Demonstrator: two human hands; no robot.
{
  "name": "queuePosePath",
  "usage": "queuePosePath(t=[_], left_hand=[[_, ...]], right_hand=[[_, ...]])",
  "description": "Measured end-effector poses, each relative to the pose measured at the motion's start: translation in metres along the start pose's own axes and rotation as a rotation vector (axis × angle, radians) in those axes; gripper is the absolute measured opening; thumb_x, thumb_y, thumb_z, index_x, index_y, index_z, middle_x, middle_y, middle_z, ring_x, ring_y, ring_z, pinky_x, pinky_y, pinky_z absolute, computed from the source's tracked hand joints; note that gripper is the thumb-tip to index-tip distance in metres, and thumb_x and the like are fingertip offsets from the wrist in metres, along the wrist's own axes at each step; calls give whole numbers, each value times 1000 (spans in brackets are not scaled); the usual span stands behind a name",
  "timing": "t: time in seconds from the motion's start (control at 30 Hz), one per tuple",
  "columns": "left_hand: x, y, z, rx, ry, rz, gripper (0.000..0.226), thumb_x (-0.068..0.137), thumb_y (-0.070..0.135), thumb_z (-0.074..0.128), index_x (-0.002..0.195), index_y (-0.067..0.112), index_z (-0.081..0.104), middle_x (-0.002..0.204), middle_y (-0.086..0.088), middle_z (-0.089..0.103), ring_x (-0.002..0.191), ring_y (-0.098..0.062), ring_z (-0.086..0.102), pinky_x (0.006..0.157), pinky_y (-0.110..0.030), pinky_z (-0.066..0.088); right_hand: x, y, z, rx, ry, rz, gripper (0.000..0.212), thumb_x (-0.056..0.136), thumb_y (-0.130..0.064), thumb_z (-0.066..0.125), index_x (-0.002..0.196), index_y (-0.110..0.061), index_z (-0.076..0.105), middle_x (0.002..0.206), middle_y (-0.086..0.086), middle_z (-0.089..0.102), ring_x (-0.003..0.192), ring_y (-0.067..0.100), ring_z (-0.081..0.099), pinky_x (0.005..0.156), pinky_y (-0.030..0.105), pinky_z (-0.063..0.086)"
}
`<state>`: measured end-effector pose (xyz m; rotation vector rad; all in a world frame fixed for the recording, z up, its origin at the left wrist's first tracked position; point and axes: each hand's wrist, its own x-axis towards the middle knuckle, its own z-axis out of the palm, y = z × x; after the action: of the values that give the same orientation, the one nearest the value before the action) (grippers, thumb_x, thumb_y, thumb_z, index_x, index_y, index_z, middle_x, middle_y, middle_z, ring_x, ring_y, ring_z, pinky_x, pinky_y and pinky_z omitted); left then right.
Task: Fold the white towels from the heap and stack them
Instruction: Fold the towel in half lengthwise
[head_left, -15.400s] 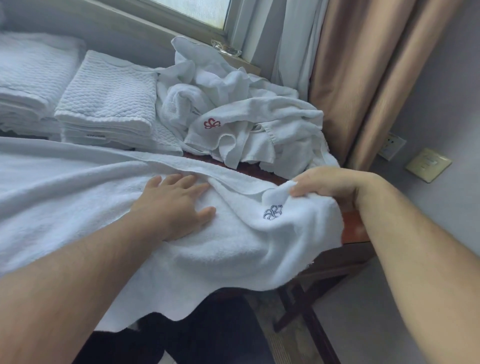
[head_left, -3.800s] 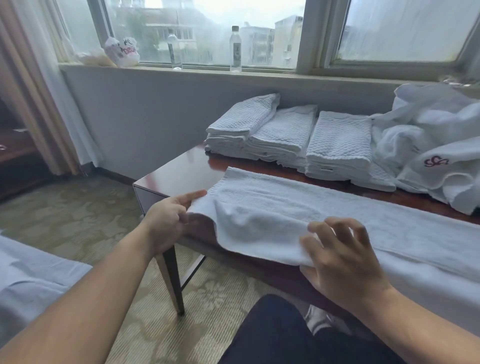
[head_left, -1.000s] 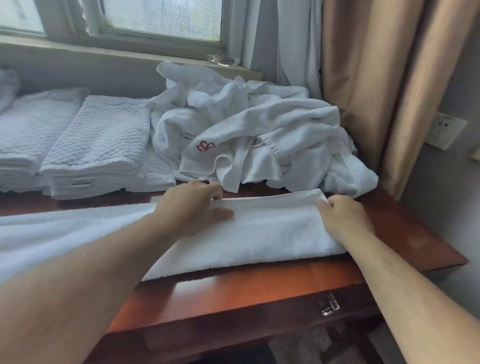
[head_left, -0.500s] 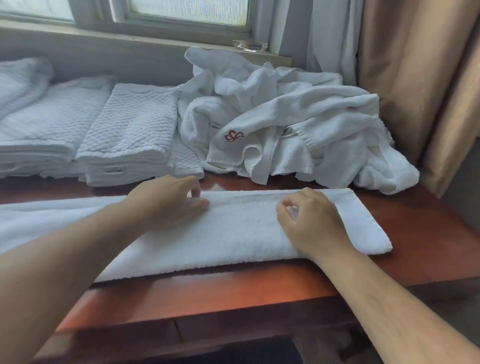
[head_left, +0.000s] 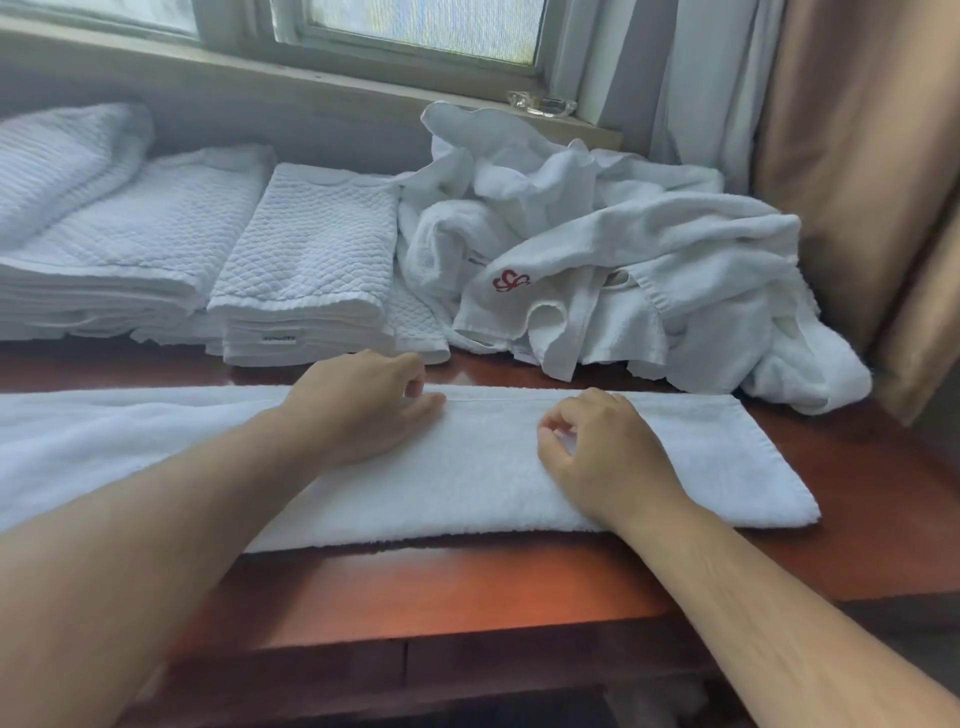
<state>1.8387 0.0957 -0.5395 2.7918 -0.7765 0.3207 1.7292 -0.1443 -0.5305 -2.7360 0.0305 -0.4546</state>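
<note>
- Hands are barely shifting from a moment ago: left hand (head_left: 363, 405) gripping the far edge of the folded towel (head_left: 493, 473), right hand (head_left: 608, 457) resting curled, grip unclear.
- It is lying flat along the worktop (head_left: 467, 587), nearer than the heap (head_left: 623, 249).

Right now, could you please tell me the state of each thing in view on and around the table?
Long towel, folded into a flat strip, lying along the table.
Heap, crumpled, not yet folded.
Stacks, folded, behind the long towel.
Left hand, fingers curled at the long towel's far edge.
Right hand, fingers curled, resting on the long towel; whether it pinches is unclear.
</note>
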Motion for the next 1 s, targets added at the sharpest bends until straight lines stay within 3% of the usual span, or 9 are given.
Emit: queuePosePath(t=[0.17, 0.4, 0.63, 0.7, 0.87, 1.0], left_hand=[[2, 0, 1, -23, 78, 10, 35, 92, 67, 39, 90, 34, 50, 75, 13, 46, 81, -20, 53, 65, -33, 35], [-28, -55, -20, 13, -8, -77, 55, 69, 88, 42, 86, 36, 50, 77, 17, 49, 74, -13, 51, 60, -31, 36], [-77, -141, -56, 74, -39, -146, 71, 58, 96, 43, 77, 29, 58, 61, 13, 55, 61, -4, 51, 53, -28, 31], [-87, -155, -62, 94, -11, -194, 65, 61, 93, 47, 81, 32, 57, 68, 15, 56, 68, -10, 54, 61, -31, 33], [-107, -174, -72, 136, -13, -269, 55, 72, 85, 51, 100, 38, 56, 85, 11, 62, 87, -21, 58, 84, -35, 39], [-121, -185, -77, 110, 15, -336, 51, 76, 79, 54, 102, 36, 55, 86, 11, 62, 93, -22, 61, 90, -37, 39]], right_hand=[[9, -22, 12, 99, 66, -70, 11, 93, -28, 61, 93, -24, 71, 91, -10, 63, 91, 11, 53, 79, 26, 41], [7, -23, 22, 80, -24, -60, 6, 92, -34, 59, 91, -34, 65, 96, -14, 56, 99, 10, 49, 90, 28, 42], [8, -60, 24, -236, -107, 76, 22, 96, -29, 50, 112, -23, 63, 115, 1, 55, 111, 24, 48, 95, 41, 43], [8, -87, 31, -288, -145, 21, 28, 97, -32, 47, 120, -23, 61, 121, 2, 53, 115, 25, 47, 95, 40, 42], [-5, -168, 60, 29, -259, -311, 32, 100, -37, 47, 123, -20, 63, 126, -2, 57, 120, 21, 48, 102, 38, 39], [7, -209, 86, 76, -313, -432, 32, 104, -34, 43, 118, -16, 65, 130, 2, 58, 125, 22, 47, 105, 40, 37]])
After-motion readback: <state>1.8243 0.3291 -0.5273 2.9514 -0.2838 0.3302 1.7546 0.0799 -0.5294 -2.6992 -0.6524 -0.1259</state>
